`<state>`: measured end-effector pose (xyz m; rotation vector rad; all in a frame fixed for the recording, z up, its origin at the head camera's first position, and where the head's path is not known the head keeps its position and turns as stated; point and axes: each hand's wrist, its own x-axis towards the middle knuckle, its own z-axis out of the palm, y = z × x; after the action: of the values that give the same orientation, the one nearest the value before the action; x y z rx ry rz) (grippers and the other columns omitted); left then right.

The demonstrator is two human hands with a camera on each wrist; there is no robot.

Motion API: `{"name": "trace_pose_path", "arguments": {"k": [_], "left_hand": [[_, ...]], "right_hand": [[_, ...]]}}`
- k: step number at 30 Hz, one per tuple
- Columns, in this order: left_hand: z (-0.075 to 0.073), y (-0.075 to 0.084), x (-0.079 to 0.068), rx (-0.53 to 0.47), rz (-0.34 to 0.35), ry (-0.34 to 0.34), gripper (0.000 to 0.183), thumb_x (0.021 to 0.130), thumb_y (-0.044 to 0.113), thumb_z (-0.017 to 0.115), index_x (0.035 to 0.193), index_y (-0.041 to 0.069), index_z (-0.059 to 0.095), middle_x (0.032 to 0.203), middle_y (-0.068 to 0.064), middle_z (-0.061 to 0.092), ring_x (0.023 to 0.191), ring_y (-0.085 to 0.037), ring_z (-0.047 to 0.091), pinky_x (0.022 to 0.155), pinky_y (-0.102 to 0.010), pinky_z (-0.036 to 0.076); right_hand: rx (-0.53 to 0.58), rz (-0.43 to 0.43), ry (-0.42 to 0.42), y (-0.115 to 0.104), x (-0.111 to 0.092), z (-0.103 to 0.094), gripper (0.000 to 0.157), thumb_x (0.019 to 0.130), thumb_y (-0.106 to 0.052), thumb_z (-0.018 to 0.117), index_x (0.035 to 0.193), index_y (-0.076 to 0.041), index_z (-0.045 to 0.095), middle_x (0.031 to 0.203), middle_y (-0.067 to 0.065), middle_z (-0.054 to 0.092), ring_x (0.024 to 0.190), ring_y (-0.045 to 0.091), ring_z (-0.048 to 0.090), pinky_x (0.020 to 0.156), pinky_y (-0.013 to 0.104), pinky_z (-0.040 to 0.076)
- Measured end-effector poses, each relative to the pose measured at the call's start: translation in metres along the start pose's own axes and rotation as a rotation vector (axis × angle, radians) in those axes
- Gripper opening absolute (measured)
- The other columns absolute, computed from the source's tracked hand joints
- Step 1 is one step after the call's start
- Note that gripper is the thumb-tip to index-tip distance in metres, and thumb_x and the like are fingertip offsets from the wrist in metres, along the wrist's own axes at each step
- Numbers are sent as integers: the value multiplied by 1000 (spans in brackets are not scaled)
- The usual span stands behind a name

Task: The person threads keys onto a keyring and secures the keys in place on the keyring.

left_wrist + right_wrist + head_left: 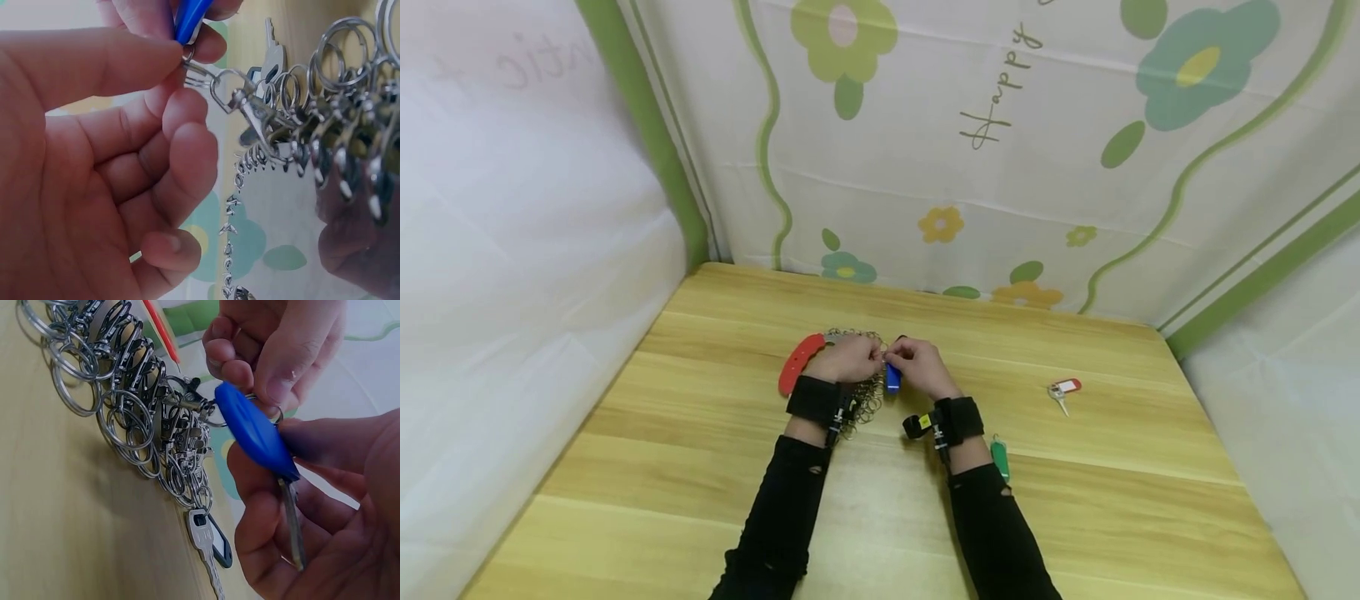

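Observation:
A metal key holder with a red handle (801, 364) lies on the table, its shiny plate (275, 212) edged with many clips and split rings (128, 425). My left hand (850, 358) reaches over the holder and pinches a split ring (199, 72) linked to one swivel clip (247, 109). Opposite it, my right hand (925, 367) pinches at the ring beside a blue key tag (253, 428). A key (290, 522) hangs below that tag, in front of the right palm. Fingertips hide part of the ring, so whether it is fully threaded I cannot tell.
Another key (201, 534) with a dark tag (222, 547) hangs from the holder. To the right on the wooden table (1112, 467) lie a key (1059, 398) with a red tag (1070, 385) and a green tag (1000, 458) beside my right forearm. A printed cloth (880, 167) stands behind.

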<state>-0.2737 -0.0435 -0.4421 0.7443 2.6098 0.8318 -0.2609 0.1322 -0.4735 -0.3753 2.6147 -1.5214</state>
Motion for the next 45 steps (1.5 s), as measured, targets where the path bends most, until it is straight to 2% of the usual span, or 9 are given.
{"name": "trace_pose_path", "arguments": {"k": [5, 13, 18, 24, 30, 36, 40, 45], "left_hand": [[-1, 0, 0, -5, -6, -4, 30, 97, 15, 48, 67, 12, 45, 56, 1, 36, 45, -14, 36, 52, -27, 33], [-2, -2, -1, -86, 15, 5, 27, 93, 8, 52, 66, 12, 53, 61, 1, 41, 49, -13, 38, 56, -25, 33], [-2, -1, -1, -61, 45, 18, 20, 92, 4, 52, 75, 9, 60, 65, 0, 47, 52, -13, 41, 58, -26, 35], [0, 0, 0, 1, 46, 14, 22, 96, 12, 50, 81, 3, 64, 62, 1, 47, 49, -13, 42, 56, -26, 37], [1, -1, 0, 25, 29, 11, 25, 97, 13, 48, 73, 11, 55, 60, 1, 43, 48, -14, 41, 55, -26, 35], [0, 0, 1, 19, 15, 0, 29, 97, 13, 47, 68, 13, 48, 58, 1, 38, 48, -14, 38, 53, -26, 33], [1, 0, 0, -24, 6, -3, 25, 96, 14, 50, 73, 9, 56, 59, 1, 42, 48, -14, 39, 52, -26, 33], [1, 0, 1, -85, -8, -14, 18, 93, 19, 59, 87, 4, 68, 67, -1, 53, 50, -14, 44, 52, -26, 36]], "right_hand": [[-16, -6, -6, -1, 0, 0, 11, 95, -18, 59, 92, -17, 70, 87, 1, 64, 76, 20, 58, 66, 33, 45], [7, 7, 9, 1, 1, 1, 12, 95, -18, 59, 91, -15, 70, 83, 2, 64, 67, 19, 54, 60, 31, 43], [-3, 15, 28, 2, 0, 1, 11, 95, -18, 60, 92, -14, 69, 81, 2, 64, 65, 19, 53, 57, 30, 42], [-10, 18, 26, 3, 0, 1, 10, 95, -18, 59, 92, -14, 68, 83, 2, 64, 66, 19, 53, 58, 30, 42], [-20, 11, 11, 2, 0, 0, 11, 95, -18, 58, 91, -17, 68, 84, 2, 63, 69, 20, 53, 60, 31, 43], [-34, -3, -1, 1, 0, 0, 10, 95, -15, 59, 92, -15, 68, 84, 2, 62, 70, 19, 53, 60, 30, 42], [-19, -5, -6, 1, 0, 0, 10, 95, -15, 59, 91, -14, 68, 85, 2, 63, 70, 19, 54, 61, 30, 43], [-6, 10, 4, 2, 0, -1, 11, 95, -17, 58, 91, -14, 68, 84, 1, 64, 67, 18, 54, 60, 30, 41]]}}
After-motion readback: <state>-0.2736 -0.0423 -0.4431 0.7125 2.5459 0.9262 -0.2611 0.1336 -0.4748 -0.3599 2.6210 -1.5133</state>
